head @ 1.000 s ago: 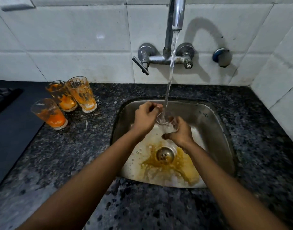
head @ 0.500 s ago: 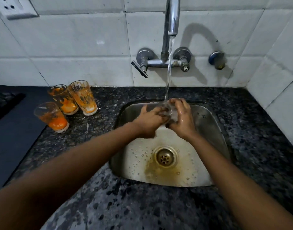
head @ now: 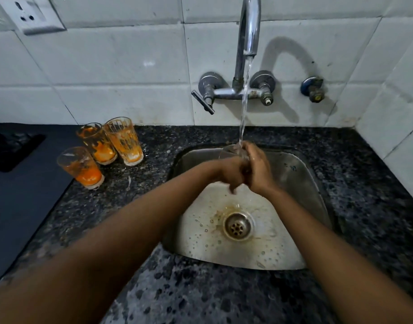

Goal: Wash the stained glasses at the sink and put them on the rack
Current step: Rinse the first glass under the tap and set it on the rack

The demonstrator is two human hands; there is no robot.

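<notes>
Both hands hold one clear glass (head: 230,151) under the running tap (head: 249,29), over the steel sink (head: 303,183). My right hand (head: 258,170) wraps round the glass from the right. From the left, my left hand (head: 232,173) grips it, and most of the glass is hidden between the two. Water falls onto the glass rim and my fingers. Three glasses stained orange stand on the counter to the left of the sink: one in front (head: 80,167), one behind (head: 97,142) and one beside that (head: 124,140).
The dark speckled granite counter (head: 224,298) surrounds the sink. A dark mat (head: 21,195) covers the left part. The sink drain (head: 237,226) has orange-brown residue round it. A tap lever (head: 203,102) and a wall valve (head: 313,88) sit on the white tiled wall. No rack is in view.
The glass has risen nearer the back of the sink and both hands have closed round it. The orange water in the basin has largely drained away.
</notes>
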